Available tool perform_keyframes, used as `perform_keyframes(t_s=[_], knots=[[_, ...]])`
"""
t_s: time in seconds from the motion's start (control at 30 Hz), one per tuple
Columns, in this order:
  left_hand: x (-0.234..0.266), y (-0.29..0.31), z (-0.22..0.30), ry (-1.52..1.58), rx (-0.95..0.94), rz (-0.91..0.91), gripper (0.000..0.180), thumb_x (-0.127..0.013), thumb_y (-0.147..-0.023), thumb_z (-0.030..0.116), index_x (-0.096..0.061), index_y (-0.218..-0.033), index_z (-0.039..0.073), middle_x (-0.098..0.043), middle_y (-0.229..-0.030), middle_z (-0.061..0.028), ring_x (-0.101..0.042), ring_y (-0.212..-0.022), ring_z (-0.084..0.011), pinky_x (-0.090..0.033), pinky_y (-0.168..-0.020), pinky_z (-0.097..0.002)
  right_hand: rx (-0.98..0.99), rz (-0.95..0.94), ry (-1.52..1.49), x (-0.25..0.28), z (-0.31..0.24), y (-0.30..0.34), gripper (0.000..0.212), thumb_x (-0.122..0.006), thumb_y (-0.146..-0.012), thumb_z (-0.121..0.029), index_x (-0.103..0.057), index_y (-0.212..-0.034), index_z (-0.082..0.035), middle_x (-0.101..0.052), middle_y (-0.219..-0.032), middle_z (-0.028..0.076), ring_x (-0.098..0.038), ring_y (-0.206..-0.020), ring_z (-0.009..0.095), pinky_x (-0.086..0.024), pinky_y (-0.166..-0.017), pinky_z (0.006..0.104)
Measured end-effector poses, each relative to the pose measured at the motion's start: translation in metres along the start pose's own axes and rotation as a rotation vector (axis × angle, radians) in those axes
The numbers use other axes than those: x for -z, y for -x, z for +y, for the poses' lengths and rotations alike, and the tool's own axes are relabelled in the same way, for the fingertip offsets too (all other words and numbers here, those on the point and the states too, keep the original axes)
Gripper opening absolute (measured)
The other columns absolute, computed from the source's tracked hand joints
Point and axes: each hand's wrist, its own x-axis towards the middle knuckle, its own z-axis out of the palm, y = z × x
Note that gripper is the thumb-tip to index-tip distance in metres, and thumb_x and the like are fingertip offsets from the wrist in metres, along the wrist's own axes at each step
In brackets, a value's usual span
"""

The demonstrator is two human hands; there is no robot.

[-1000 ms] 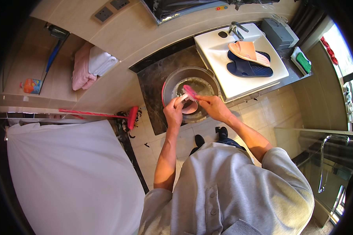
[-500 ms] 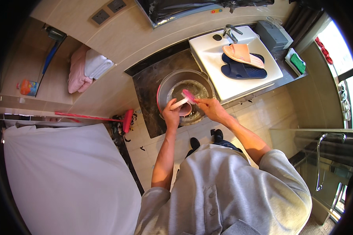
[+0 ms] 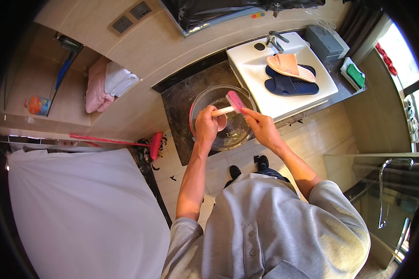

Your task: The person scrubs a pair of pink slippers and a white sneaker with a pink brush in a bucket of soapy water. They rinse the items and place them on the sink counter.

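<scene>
Since before, little has shifted: the brush (image 3: 232,105) handle is gripped by the closed left hand (image 3: 206,126), its bristles touched by the half-open right hand (image 3: 260,126) over the bowl (image 3: 205,100).

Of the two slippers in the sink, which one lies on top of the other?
The peach slipper is on top. It lies partly across the dark blue slipper, nearer the tap, while the blue one rests on the white sink beneath it.

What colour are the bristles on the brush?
Pink, on the scrub brush; the head view shows it best.
</scene>
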Motion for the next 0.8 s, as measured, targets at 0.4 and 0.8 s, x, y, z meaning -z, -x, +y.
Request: perform_keyframes(t_s=[0.4,0.8], knots=[[-0.034,0.013,-0.013,-0.231,0.065,-0.186,0.008,-0.066,-0.085,0.013,-0.069,-0.087,0.006,-0.069,-0.082,-0.0203,-0.067,-0.077,-0.0441,-0.051,-0.066,-0.0549,0.197,-0.142,0.734,-0.024,-0.023,0.021,0.051,-0.061,-0.085,-0.007,-0.053,-0.135,-0.011,-0.061,-0.084,0.021,-0.067,-0.063,0.038,-0.054,-0.054,0.0484],[-0.035,0.018,0.004,-0.210,0.032,-0.193,0.005,-0.064,-0.085,0.010,-0.067,-0.086,0.005,-0.070,-0.082,-0.0192,-0.068,-0.075,-0.0421,-0.052,-0.064,-0.0529,0.061,0.007,0.464,0.006,0.006,-0.011,0.027,-0.060,-0.093,-0.011,-0.070,-0.117,-0.005,-0.069,-0.084,0.024,-0.068,-0.076,0.042,-0.054,-0.067,0.0489]])
